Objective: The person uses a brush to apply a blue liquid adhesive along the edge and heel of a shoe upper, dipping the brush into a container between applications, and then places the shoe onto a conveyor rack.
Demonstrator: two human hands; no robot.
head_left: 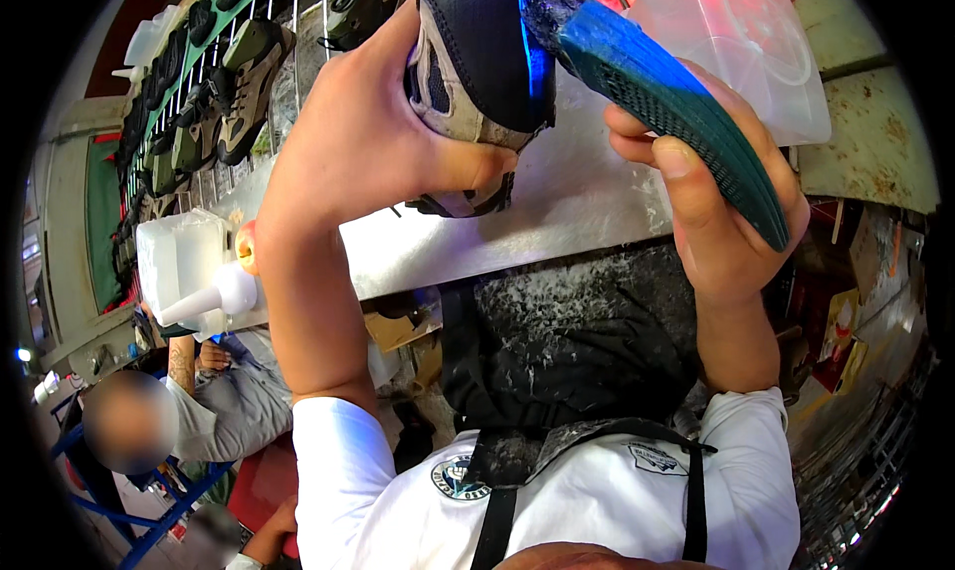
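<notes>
My left hand (pixel 343 137) is wrapped around a black, beige and grey shoe (pixel 484 53), its thumb pressed on the lower end. My right hand (pixel 741 222) grips a brush (pixel 676 107) by its dark green, textured, curved handle. At the brush's upper left end, dark matted bristles (pixel 547 18) meet the shoe's right edge, which is lit bright blue. The top of the shoe runs out of the picture. Both hands are above a metal worktop (pixel 587 197).
Beyond my right hand stands a translucent plastic container (pixel 761 63). A clear jug (pixel 179 252), an apple (pixel 247 247) and a white nozzle bottle (pixel 224 293) are at the left. Several shoes (pixel 254 83) line a wire rack behind. Another person (pixel 244 391) sits at the lower left.
</notes>
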